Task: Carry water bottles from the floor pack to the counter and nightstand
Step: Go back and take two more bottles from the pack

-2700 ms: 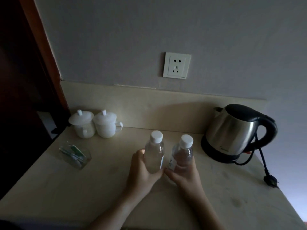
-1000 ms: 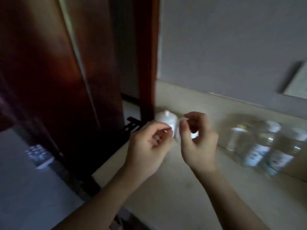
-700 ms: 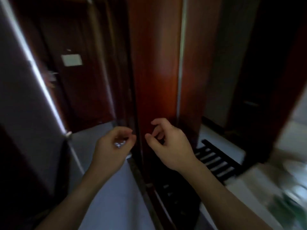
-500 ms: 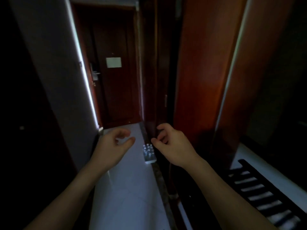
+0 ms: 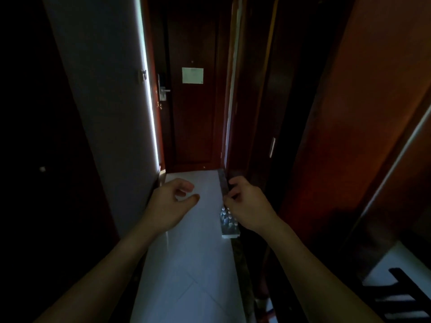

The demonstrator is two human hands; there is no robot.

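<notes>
Left hand (image 5: 169,203), right hand (image 5: 248,206) empty, fingers loose; bottle pack (image 5: 229,223) nearer now.

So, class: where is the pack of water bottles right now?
In the head view the pack of water bottles sits on the floor at the hallway's right edge, against the dark wooden wall, partly hidden behind the right hand.

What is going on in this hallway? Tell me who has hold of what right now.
Nobody holds anything. A person faces down a dim corridor toward a dark door, both arms out in front. The left hand and right hand hang loosely curled and empty. The pack of water bottles sits on the pale floor by the right-hand wall, partly hidden behind the right hand.
</notes>
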